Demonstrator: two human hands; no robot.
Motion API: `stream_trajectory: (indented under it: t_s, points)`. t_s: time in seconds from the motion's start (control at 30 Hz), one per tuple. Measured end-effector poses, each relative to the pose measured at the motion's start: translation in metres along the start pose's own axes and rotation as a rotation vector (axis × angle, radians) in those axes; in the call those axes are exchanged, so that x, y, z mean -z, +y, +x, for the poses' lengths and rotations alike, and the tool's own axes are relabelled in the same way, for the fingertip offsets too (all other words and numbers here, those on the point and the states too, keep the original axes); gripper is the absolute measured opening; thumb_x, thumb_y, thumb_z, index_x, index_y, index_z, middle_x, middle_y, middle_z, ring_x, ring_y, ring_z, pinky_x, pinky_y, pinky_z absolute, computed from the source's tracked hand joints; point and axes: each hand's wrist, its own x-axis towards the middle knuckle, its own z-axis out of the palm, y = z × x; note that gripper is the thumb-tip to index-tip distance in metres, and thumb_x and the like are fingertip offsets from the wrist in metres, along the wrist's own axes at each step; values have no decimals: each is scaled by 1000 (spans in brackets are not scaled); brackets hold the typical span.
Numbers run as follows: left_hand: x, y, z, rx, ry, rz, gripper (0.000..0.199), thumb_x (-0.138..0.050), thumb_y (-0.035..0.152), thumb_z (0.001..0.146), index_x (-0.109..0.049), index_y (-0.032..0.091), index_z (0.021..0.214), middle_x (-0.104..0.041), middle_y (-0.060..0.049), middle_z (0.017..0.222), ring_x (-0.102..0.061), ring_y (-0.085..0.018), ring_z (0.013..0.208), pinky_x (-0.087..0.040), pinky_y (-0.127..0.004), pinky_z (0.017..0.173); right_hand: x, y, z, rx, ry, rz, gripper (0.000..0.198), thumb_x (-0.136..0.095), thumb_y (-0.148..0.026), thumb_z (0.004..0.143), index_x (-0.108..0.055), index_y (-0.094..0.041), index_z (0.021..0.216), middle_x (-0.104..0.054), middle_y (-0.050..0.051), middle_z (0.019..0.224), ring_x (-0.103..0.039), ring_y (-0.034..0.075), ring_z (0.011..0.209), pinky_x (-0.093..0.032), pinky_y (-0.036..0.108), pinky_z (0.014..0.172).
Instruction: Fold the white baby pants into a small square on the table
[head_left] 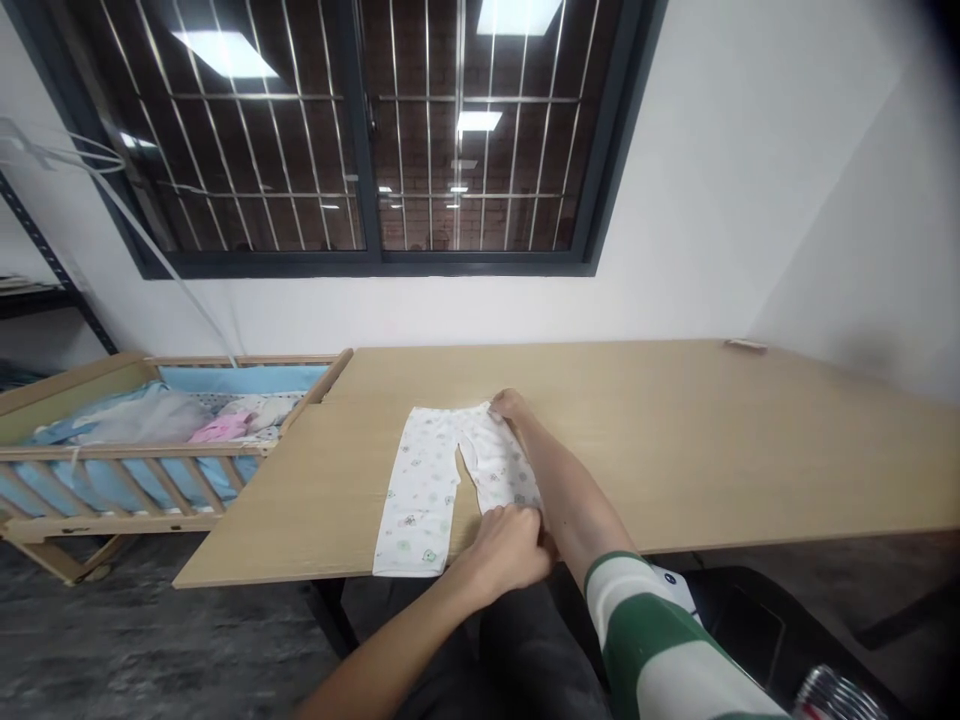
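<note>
A pair of white baby pants with a small green and grey print lies spread on the wooden table, the waist toward the wall and the legs toward me. Closed fingers of my left hand grip the end of the right-hand leg near the table's front edge, covering its hem. At the right corner of the waist, my right hand pinches the cloth, its fingertips partly hidden. My right forearm passes over the right side of the pants.
The wooden table extends far to the right. A small flat object lies at its back edge. At left, a wooden crib holding bedding adjoins the table. Behind is a barred window. A black chair-like object stands below, right.
</note>
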Motion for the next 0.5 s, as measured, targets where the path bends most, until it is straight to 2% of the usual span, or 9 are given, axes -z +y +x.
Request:
stream_trajectory:
  t_s: [0.1,0.2,0.33,0.5]
  points:
    - [3,0,-14,118,93,3,33,-41,30,94,-72,17,94,-76,-16,94,-72,-31,88,-49,-38,72,3,-11,-1,-28,-48,100,27,-74,-18,84,-67,-9,108,-71,8,93,-67,17,79,-52,23,67]
    - [9,-5,-32,193,149,6,34,-40,32,96,-72,19,92,-76,-14,90,-72,-30,85,-45,-38,70,3,-31,0,-17,-55,190,27,-73,-13,78,-65,-11,104,-69,3,76,-63,13,65,-44,19,57]
    - [18,-22,-57,300,213,21,33,-42,32,96,-71,21,83,-76,-11,83,-72,-29,83,-39,-36,67,-7,-65,2,16,-75,274,27,-71,-10,74,-62,-13,100,-65,0,70,-58,10,58,-41,17,53]
    - [21,-52,-88,413,264,74,32,-44,32,95,-68,23,75,-75,-8,78,-71,-27,81,-34,-32,64,-38,-104,-5,57,-91,304,30,-71,-12,71,-60,-15,98,-63,-2,70,-59,10,61,-42,17,55]
